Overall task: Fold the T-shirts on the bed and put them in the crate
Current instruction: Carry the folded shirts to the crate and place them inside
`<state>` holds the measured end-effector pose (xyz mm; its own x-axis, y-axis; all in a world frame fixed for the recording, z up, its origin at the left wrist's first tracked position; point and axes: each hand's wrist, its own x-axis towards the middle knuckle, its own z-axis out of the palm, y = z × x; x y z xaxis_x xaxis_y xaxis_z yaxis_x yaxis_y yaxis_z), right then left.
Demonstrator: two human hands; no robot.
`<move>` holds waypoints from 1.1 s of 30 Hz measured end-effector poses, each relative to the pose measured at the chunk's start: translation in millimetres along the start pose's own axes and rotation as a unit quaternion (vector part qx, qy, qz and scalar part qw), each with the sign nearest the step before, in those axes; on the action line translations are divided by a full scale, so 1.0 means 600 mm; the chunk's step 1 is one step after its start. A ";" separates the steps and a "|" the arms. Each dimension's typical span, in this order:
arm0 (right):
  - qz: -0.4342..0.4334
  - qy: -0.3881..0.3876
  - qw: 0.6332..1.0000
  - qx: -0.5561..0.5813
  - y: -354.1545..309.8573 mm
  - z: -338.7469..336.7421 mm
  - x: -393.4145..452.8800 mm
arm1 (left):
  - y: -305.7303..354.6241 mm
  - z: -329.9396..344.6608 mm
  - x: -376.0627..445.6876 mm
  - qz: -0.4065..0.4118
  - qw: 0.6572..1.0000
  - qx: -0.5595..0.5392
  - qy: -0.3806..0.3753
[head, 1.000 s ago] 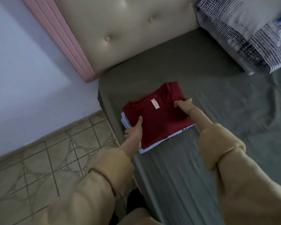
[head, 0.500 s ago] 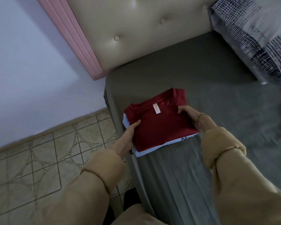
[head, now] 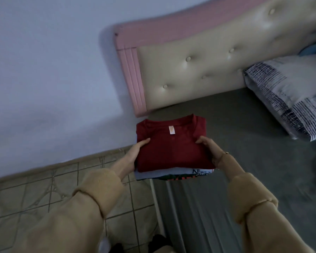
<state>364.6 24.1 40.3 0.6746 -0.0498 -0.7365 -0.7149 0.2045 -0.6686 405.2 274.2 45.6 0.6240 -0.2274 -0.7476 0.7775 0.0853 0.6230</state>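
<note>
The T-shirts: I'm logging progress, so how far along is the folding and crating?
Done: a folded stack, red T-shirt on top with a light blue one and a printed one beneath. In hand: the left hand and right hand grip its sides. Left: crating; no crate is in view.

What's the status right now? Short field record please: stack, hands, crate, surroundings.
stack: folded red T-shirt on top, light blue T-shirt and a printed one beneath
left hand: grips the stack's left edge
right hand: grips the right edge
crate: not in view
surroundings: grey bed, tufted headboard, patterned pillow, tiled floor
</note>
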 end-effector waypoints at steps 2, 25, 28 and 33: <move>-0.018 -0.020 1.000 -0.008 -0.031 0.050 -0.019 | 0.032 -0.038 -0.030 0.018 1.000 -0.006 0.010; -0.103 -0.147 0.942 -0.282 -0.068 1.029 -0.127 | 0.139 -0.887 -0.382 0.191 0.940 -0.128 0.253; -0.099 -0.179 0.924 -0.324 -0.037 1.160 -0.124 | 0.118 -1.005 -0.425 0.200 0.920 -0.161 0.295; -0.092 -0.245 0.888 -0.378 0.010 1.380 -0.104 | 0.082 -1.167 -0.492 0.243 0.874 -0.212 0.364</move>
<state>470.3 837.8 166.9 0.6596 0.4547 -0.5985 -0.3783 -0.4872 -0.7871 313.9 1024.5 135.7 0.6524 0.5998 -0.4633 0.2704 0.3869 0.8816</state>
